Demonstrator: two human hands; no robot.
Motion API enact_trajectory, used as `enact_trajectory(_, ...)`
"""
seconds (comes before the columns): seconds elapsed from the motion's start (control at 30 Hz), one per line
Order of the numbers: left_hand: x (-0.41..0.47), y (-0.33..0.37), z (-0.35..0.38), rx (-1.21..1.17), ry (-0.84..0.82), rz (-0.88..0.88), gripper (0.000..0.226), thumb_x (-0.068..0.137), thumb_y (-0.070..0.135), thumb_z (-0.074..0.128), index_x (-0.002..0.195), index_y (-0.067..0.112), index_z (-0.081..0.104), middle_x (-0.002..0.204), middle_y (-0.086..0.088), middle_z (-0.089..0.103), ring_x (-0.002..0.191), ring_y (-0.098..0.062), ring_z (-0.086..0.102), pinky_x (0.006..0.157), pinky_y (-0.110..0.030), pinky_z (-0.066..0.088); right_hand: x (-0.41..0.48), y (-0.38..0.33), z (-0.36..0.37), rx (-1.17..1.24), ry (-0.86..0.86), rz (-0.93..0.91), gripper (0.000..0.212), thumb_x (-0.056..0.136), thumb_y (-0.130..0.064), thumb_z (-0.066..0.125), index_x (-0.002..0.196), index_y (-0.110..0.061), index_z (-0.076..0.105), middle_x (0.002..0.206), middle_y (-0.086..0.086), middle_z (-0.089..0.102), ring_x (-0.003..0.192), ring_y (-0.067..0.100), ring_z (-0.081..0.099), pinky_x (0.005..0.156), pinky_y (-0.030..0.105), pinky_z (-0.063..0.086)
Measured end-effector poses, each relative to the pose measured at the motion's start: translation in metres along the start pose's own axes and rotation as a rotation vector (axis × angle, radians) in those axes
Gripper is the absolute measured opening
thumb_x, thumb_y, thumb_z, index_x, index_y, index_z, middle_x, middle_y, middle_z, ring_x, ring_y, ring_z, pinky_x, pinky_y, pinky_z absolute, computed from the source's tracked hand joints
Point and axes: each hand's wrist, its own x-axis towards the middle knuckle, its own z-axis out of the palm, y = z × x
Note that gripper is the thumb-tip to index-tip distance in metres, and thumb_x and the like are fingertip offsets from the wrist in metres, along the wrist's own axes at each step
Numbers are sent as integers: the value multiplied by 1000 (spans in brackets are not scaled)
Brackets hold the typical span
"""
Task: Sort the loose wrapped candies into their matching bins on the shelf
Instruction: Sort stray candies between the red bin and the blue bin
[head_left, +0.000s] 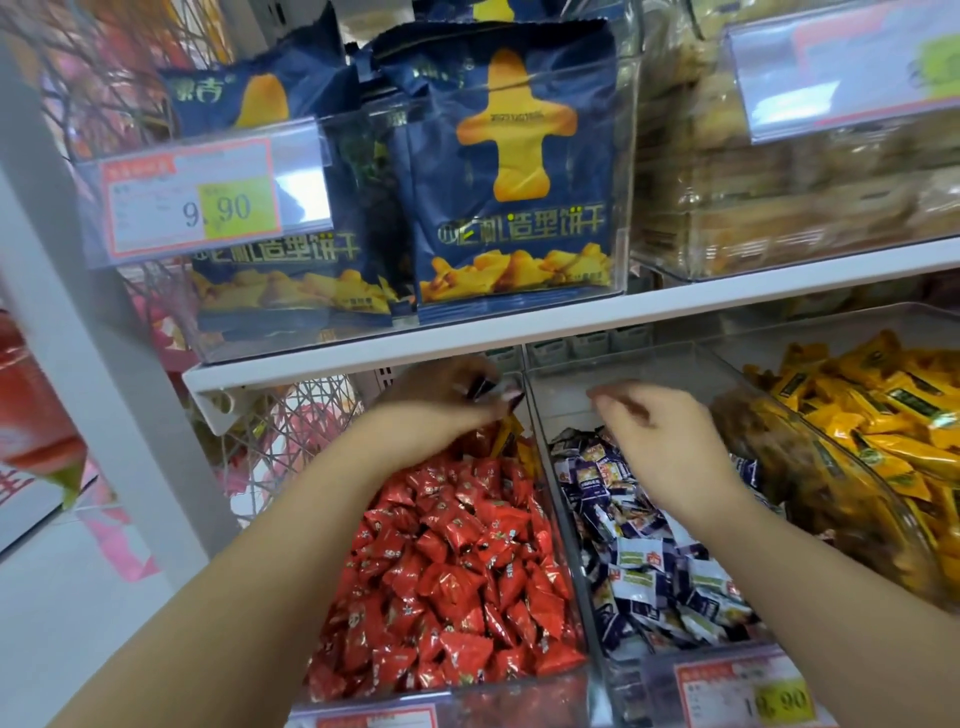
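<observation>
Your left hand reaches to back edge of red-candy bin, just under upper shelf board. Fingers pinch small dark wrapped candy, held above red candies, close to divider wall. Your right hand hovers over back half of neighbouring bin, above blue-and-white candies. Its fingers are curled, thumb near fingertip, blurred: cannot tell whether anything is held. Yellow candies fill bin at shelf's right edge.
</observation>
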Motion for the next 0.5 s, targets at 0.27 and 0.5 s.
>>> enact_trajectory(0.27, 35, 8, 32, -176, 52, -54, 33, 93, 29, 57, 125, 20, 56, 123, 6, 59, 101, -8, 54, 75, -12, 40, -2, -1, -3, 40, 79, -4, 20, 95, -17, 51, 105, -20, 67, 74, -10, 62, 63, 3, 58, 50, 11, 41)
enact_trajectory(0.5, 43, -34, 60, 84, -258, -225, 42, 88, 28, 64, 129, 21, 54, 126, -3, 59, 108, -20, 58, 90, -27, 47, -4, 3, 20, 33, -378, 11, 32, 96, -26, 51, 127, -22, 58, 127, -8, 58, 106, 0, 51, 81, 3, 34)
